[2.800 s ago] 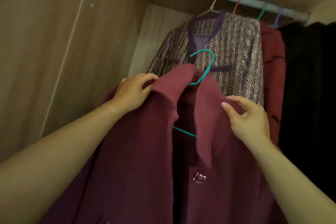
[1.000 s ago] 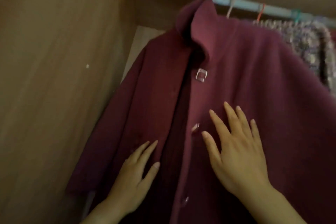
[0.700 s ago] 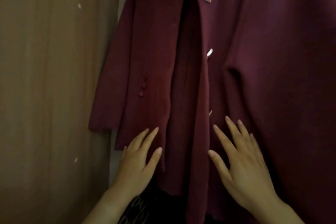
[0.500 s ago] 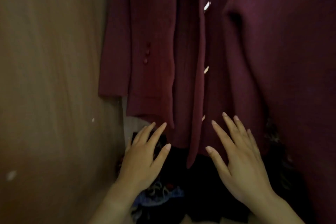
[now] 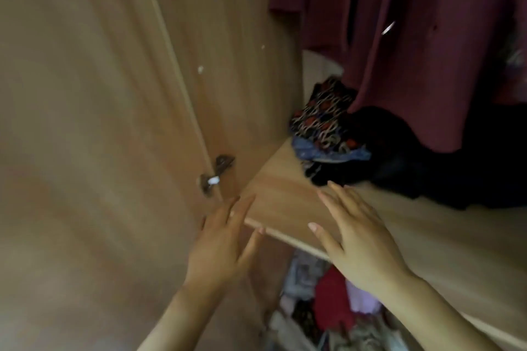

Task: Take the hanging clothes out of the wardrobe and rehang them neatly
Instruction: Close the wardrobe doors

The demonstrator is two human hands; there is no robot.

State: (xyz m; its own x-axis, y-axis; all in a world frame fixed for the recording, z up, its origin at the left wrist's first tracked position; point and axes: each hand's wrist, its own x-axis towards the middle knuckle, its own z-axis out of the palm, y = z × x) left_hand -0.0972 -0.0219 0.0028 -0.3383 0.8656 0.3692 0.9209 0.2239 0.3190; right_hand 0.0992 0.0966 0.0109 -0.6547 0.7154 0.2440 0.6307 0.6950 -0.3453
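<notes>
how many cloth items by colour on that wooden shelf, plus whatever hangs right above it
maroon hanging coat: 1
black, red and cream patterned cloth: 1
blue crumpled cloth: 1
black heap of clothes: 1, pieces inside cannot be told apart
total: 4

Wardrobe (image 5: 256, 23), light wood-grain laminate: 1 door (image 5: 85, 122) at left, joined to the side wall (image 5: 236, 100) by 1 metal hinge (image 5: 217, 172). 1 shelf (image 5: 285, 194) crosses the interior, with a pale back panel (image 5: 318, 65) behind it. Light dim, warm.
</notes>
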